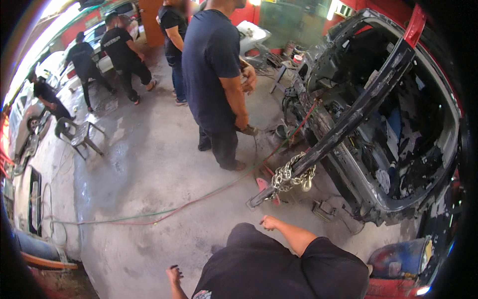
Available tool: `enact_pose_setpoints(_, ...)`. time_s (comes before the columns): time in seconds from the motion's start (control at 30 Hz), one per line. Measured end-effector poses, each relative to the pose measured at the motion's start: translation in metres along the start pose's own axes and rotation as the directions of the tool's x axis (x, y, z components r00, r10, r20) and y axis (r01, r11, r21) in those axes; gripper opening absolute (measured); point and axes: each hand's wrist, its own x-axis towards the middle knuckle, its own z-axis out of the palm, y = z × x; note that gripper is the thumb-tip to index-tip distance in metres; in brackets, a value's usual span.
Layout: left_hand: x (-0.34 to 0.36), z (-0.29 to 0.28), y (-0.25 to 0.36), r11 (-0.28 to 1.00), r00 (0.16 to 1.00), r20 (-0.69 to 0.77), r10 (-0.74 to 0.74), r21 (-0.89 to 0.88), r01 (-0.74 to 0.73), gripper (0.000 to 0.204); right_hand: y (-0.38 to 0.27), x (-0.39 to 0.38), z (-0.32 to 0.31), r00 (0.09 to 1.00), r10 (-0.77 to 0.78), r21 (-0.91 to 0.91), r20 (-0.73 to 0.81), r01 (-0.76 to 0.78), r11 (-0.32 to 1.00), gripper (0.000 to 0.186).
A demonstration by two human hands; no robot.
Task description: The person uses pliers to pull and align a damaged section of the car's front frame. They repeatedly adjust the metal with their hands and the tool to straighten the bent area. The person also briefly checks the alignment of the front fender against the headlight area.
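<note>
The chain (284, 178) hung wrapped around the lower part of a long metal beam (359, 103), which slanted up across the stripped car shell (343, 169). The beam's low end was near the person's right hand (269, 223), though apart from it in the view. That hand's fingers looked loosely curled; whether they held anything, I could not tell. The left hand (174, 273) was well apart from the beam, over the concrete floor (164, 189), its fingers slightly spread. Red and green hoses (214, 190) crossed the floor beyond both hands. Farther out, a co-worker (206, 70) in a dark shirt stood beside the car shell. A plastic chair (82, 134) stood to the left, and a blue drum (398, 259) lay at the lower right.
</note>
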Motion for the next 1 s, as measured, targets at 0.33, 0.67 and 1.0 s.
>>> enact_pose_setpoints(0.33, 0.155, 0.037, 0.201, 0.960, 0.955, 0.190, 0.230, 0.117, -0.255, 0.039, -0.168, 0.064, -0.026, 0.972, -0.233, -0.018, -0.039, 0.232, 0.973, 0.049)
enact_pose_setpoints(0.67, 0.166, 0.037, 0.317, 0.959, 0.974, 0.214, 0.073, 0.252, -0.128, 0.035, -0.247, 0.234, -0.122, 0.987, -0.154, -0.144, -0.045, 0.147, 0.979, 0.046)
enact_pose_setpoints(1.0, 0.304, 0.074, 0.368, 0.898, 0.796, 0.568, 0.211, 0.209, -0.387, 0.031, -0.349, 0.213, -0.151, 0.801, -0.418, 0.107, -0.429, 0.504, 0.857, 0.042)
